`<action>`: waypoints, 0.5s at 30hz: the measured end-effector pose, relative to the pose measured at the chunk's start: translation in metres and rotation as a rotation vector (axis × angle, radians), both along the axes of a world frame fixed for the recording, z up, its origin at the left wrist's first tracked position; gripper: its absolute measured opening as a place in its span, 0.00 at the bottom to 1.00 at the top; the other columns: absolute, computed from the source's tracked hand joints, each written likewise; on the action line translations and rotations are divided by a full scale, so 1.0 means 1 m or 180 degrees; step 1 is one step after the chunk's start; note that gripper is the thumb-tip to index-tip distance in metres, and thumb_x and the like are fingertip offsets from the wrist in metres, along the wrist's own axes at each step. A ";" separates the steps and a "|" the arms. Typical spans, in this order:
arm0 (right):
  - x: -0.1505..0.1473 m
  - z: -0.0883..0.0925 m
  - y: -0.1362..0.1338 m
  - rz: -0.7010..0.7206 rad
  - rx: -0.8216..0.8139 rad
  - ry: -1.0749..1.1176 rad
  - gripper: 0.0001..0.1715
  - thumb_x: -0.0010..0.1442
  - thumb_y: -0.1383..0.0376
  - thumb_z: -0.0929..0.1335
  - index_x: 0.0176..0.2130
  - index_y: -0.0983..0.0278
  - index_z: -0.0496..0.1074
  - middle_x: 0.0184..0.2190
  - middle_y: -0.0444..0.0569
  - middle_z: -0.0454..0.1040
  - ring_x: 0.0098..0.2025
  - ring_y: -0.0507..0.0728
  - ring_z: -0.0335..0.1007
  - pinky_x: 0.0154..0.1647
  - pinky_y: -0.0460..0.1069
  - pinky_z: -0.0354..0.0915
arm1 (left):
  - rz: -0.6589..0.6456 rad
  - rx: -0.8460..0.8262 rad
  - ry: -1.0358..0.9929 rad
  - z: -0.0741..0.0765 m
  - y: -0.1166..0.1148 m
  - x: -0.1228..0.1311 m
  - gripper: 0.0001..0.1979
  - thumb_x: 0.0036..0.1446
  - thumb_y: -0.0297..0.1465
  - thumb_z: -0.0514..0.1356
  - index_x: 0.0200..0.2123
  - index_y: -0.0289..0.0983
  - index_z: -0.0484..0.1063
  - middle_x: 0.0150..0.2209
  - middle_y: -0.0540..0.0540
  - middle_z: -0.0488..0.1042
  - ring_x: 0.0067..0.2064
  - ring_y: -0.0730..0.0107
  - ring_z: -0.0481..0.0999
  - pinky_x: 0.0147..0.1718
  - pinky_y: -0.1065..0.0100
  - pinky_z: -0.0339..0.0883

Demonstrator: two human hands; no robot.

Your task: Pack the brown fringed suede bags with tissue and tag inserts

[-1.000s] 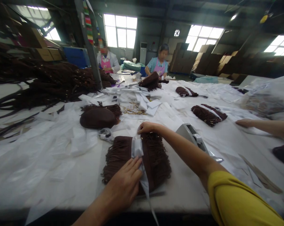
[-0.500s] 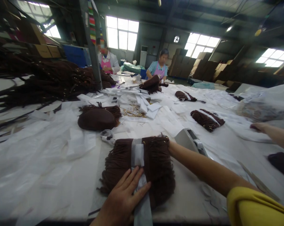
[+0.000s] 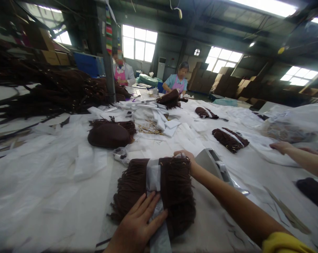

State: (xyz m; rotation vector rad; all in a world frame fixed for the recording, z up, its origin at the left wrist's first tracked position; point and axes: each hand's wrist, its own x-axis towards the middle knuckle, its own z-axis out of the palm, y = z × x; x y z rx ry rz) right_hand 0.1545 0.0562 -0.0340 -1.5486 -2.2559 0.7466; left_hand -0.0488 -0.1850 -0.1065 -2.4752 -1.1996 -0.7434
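A dark brown fringed bag (image 3: 178, 193) lies in front of me on the table. A whitish wrapping strip (image 3: 153, 175) runs down its middle and on toward the table's near edge. My left hand (image 3: 140, 218) rests on the strip and the bag's lower middle, its fingers stretched out flat. My right hand (image 3: 186, 157) reaches behind the bag's top right corner. Its fingertips are hidden by the bag, so what they hold cannot be made out. Close to my right forearm stands a grey tape dispenser (image 3: 210, 163).
A rounded brown bag (image 3: 108, 134) sits at the left, and a banded brown bundle (image 3: 230, 138) at the right. White sheets (image 3: 87, 165) cover much of the table. A dark pile of bags (image 3: 56, 86) rises at the far left. Another person's hand (image 3: 282, 147) is at the right edge.
My right hand has come up over the bag's far edge, so more of it shows. The view has tilted up slightly. My left hand stays flat on the strip.
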 end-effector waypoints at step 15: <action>-0.014 -0.016 0.017 0.1842 -0.0072 0.0305 0.21 0.59 0.63 0.71 0.53 0.59 0.77 0.57 0.51 0.74 0.63 0.60 0.64 0.67 0.53 0.56 | 0.0063 0.0116 -0.0081 -0.011 0.002 0.001 0.27 0.64 0.28 0.51 0.66 0.45 0.61 0.67 0.37 0.61 0.68 0.50 0.58 0.59 0.50 0.67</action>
